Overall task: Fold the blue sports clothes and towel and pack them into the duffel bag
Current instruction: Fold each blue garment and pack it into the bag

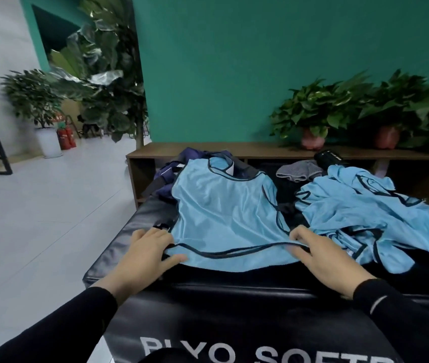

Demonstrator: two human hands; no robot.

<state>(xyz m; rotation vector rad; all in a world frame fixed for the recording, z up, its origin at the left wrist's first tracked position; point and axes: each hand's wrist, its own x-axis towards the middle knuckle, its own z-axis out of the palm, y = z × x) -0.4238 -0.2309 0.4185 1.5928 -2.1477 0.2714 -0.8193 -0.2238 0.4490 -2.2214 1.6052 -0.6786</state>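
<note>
Bottom of frame: black padded box (234, 305), white print cut off, reads "PLYO SOFT". Above it, lower centre, left hand (145, 254) pinches the near-left hem corner of the blue vest (221, 213), thumb on top of the cloth. Right hand (323, 258) has its fingers curled over the near-right hem. The vest lies spread flat mid-frame: thin, shiny, probably light and slippery; best taken at hem corners or shoulders. Right of it, crumpled blue clothes (360, 213), soft, unfolded. Behind, grey towel (299, 171), then a dark navy bag (171, 171) upper left of the vest, likely the duffel.
</note>
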